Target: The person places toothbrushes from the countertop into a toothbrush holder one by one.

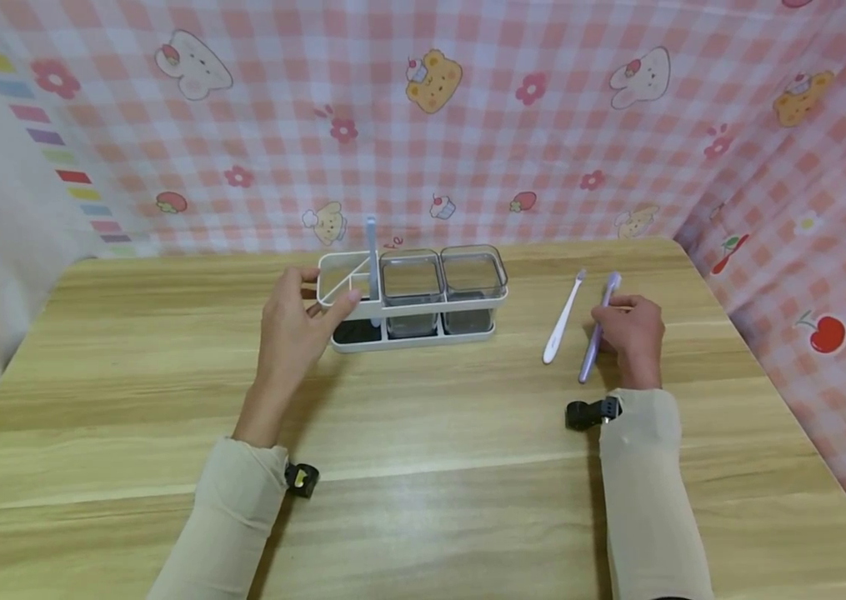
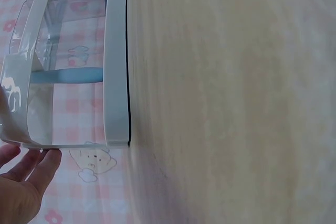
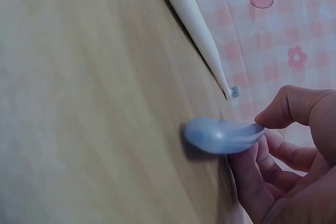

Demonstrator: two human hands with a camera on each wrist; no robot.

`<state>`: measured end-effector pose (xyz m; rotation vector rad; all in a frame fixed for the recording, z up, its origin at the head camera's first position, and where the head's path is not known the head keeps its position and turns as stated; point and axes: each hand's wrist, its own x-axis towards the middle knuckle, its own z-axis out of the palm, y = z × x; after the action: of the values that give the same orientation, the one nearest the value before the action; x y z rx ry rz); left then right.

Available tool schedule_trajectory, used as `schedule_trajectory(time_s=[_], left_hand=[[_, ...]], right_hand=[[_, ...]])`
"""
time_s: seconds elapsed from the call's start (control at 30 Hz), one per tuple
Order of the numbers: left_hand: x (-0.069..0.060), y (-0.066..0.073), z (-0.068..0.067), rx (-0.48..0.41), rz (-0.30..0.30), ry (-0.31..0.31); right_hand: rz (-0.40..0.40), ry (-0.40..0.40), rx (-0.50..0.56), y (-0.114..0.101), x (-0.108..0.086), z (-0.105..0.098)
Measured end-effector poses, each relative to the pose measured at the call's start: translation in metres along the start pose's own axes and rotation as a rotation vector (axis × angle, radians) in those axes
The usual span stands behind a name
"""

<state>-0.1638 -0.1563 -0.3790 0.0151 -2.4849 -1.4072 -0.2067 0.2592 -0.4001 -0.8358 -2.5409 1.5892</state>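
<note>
A white toothbrush holder (image 1: 433, 343) with two clear cups (image 1: 473, 275) stands near the back of the table. My left hand (image 1: 291, 321) grips its left end, thumb at the front rim and fingers round the side. Upright in the holder's left section is a blue toothbrush (image 1: 372, 250); its lower handle shows in the left wrist view as a blue bar (image 2: 68, 75). On the right, my right hand (image 1: 633, 329) pinches a purple toothbrush (image 1: 591, 354) between thumb and fingers. Left of that lies a white toothbrush (image 1: 562, 325), its bristles toward the back.
The wood-grain table (image 1: 423, 500) reaches back to a pink checked cloth (image 1: 272, 108) with cartoon prints, which also hangs along the right side. A black wrist camera (image 1: 302, 480) sits on the left sleeve, another camera (image 1: 589, 413) on the right.
</note>
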Motion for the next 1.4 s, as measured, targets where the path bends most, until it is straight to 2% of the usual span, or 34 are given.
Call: schedule_trajectory(time_s=[0.4, 0.6, 0.8, 0.93, 1.4], left_hand=[[0.001, -0.002, 0.0, 0.0, 0.007, -0.002], [0.001, -0.001, 0.0, 0.001, 0.008, 0.003], [0.001, -0.001, 0.0, 0.002, 0.011, 0.003], [0.001, -0.001, 0.0, 0.006, 0.011, 0.002], [0.0, -0.001, 0.0, -0.001, 0.009, 0.001]], right_hand=[[0.04, 0.01, 0.144, 0.0, 0.0, -0.001], [-0.006, 0.041, 0.191, -0.006, -0.001, 0.0], [-0.028, 0.017, 0.354, -0.018, -0.006, -0.002], [-0.072, 0.02, 0.436, -0.029, -0.012, -0.004], [-0.227, 0.088, 0.473, -0.067, -0.037, -0.011]])
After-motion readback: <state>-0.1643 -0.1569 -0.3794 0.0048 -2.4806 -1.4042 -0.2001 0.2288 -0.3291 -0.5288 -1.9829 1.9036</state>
